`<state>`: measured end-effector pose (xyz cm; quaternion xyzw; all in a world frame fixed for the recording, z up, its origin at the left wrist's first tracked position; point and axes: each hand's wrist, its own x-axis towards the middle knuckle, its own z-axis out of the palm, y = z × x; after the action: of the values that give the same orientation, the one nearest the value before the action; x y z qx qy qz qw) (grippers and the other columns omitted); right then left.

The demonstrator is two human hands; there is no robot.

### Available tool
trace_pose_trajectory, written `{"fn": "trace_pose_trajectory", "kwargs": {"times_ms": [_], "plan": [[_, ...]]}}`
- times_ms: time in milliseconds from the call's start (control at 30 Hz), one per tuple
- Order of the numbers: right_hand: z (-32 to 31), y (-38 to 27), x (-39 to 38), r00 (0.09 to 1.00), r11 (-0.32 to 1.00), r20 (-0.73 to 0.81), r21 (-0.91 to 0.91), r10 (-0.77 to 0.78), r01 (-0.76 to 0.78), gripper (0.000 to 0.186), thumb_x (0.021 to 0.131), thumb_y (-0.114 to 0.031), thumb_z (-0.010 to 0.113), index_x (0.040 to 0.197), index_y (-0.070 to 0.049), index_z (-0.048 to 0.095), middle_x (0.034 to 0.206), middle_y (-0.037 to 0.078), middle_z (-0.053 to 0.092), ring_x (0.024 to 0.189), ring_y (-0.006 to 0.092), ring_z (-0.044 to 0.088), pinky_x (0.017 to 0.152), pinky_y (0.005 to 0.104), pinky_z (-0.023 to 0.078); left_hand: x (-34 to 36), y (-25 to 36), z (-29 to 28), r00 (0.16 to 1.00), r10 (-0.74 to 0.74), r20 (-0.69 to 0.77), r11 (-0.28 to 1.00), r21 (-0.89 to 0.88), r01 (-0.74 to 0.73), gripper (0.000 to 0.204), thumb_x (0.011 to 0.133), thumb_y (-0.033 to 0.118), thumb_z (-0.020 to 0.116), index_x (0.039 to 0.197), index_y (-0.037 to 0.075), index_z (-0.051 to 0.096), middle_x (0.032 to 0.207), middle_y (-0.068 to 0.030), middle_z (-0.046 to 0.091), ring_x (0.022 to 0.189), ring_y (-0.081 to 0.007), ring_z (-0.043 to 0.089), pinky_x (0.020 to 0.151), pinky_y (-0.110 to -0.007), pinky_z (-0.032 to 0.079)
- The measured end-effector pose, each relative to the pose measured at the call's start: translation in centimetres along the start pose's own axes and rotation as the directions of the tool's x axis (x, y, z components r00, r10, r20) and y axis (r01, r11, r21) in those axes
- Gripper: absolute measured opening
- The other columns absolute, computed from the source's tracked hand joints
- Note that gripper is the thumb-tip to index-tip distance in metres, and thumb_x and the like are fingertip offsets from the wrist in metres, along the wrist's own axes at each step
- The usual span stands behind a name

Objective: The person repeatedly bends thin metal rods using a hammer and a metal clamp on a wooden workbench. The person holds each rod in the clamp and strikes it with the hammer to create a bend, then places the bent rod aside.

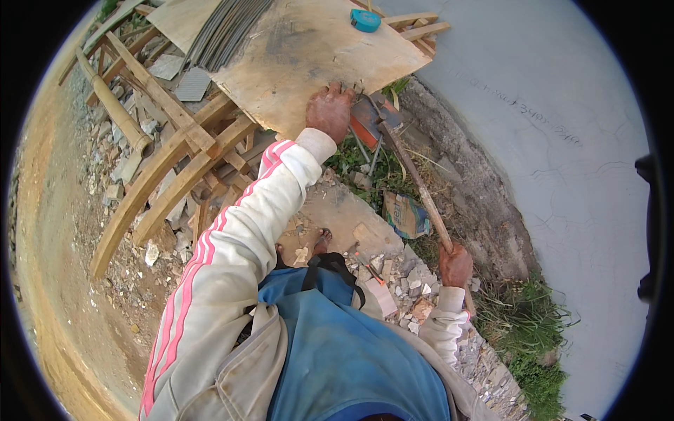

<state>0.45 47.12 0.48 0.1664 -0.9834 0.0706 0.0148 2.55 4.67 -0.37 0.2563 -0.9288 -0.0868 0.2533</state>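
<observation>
My left hand (pixel 328 109) is closed at the near edge of a weathered plywood sheet (pixel 288 56); what its fingers grip is too small to make out. My right hand (pixel 455 265) is wrapped round the lower part of a long, rusty bar-like tool (pixel 416 179), which slants up to a dark metal end (pixel 379 112) beside my left hand. Under that end sits an orange object (pixel 363 130) with metal legs. A bundle of grey curved strips (pixel 221 28) and a turquoise tape measure (pixel 365 19) rest on the plywood.
Timber beams (pixel 161 161) and bamboo (pixel 116 112) lie over rubble at left. A crumpled sack (pixel 407 214), orange-handled tool (pixel 372 270) and broken tiles (pixel 414 288) are near my bare feet (pixel 323 241). A grey wall (pixel 576 196) with weeds (pixel 523 323) runs along the right.
</observation>
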Motion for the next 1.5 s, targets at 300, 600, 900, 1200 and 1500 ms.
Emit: {"fn": "trace_pose_trajectory", "kwargs": {"times_ms": [300,600,900,1200,1500], "plan": [[-1.7,0.7,0.2,0.991,0.977,0.081,0.195,-0.106,0.089,0.055,0.093,-0.058,0.061,0.095,-0.004,0.064,0.069,0.024,0.061,0.071,0.0461,0.064,0.062,0.0498,0.047,0.7,-1.0,-0.7,0.996,0.067,0.054,0.998,-0.005,-0.067,0.022,0.089,0.014,0.058,0.107,0.011,0.070,0.103,-0.0136,0.065,0.096,-0.0338,0.068,0.081,-0.046,0.057],[-2.9,1.1,0.8,0.990,0.989,0.024,0.037,-0.141,0.140,0.057,0.094,-0.061,0.055,0.097,-0.005,0.065,0.071,0.024,0.064,0.074,0.0475,0.064,0.064,0.0535,0.048,1.2,-1.8,-0.6,0.982,0.150,0.118,0.989,-0.027,-0.148,0.022,0.089,0.016,0.059,0.107,0.011,0.069,0.104,-0.0128,0.065,0.099,-0.0333,0.068,0.078,-0.046,0.059],[-4.1,0.0,0.5,0.989,0.988,-0.012,-0.036,-0.150,0.150,0.055,0.094,-0.059,0.056,0.100,-0.005,0.066,0.073,0.025,0.066,0.074,0.0467,0.065,0.065,0.0542,0.049,1.5,-2.1,-0.5,0.970,0.164,0.179,0.987,-0.026,-0.162,0.020,0.088,0.015,0.061,0.106,0.011,0.070,0.107,-0.0122,0.063,0.102,-0.0321,0.068,0.080,-0.045,0.059],[-4.1,-1.5,-1.3,0.999,0.991,-0.004,-0.125,-0.045,0.044,0.063,0.095,-0.066,0.049,0.098,-0.006,0.067,0.074,0.025,0.066,0.076,0.0470,0.065,0.067,0.0549,0.049,1.6,-2.5,-0.4,0.971,0.204,0.123,0.978,-0.069,-0.197,0.016,0.088,0.016,0.061,0.099,0.009,0.069,0.104,-0.0123,0.064,0.098,-0.0328,0.069,0.080,-0.045,0.059],[-4.0,-5.3,-5.7,0.993,0.991,0.026,-0.069,0.116,-0.114,0.065,0.094,-0.068,0.049,0.095,-0.006,0.069,0.073,0.024,0.066,0.075,0.0455,0.066,0.067,0.0541,0.050,1.8,-2.4,-0.8,0.954,0.218,0.208,0.976,-0.075,-0.207,0.018,0.086,0.012,0.064,0.103,0.009,0.069,0.112,-0.0111,0.062,0.102,-0.0315,0.069,0.081,-0.044,0.060]]}}
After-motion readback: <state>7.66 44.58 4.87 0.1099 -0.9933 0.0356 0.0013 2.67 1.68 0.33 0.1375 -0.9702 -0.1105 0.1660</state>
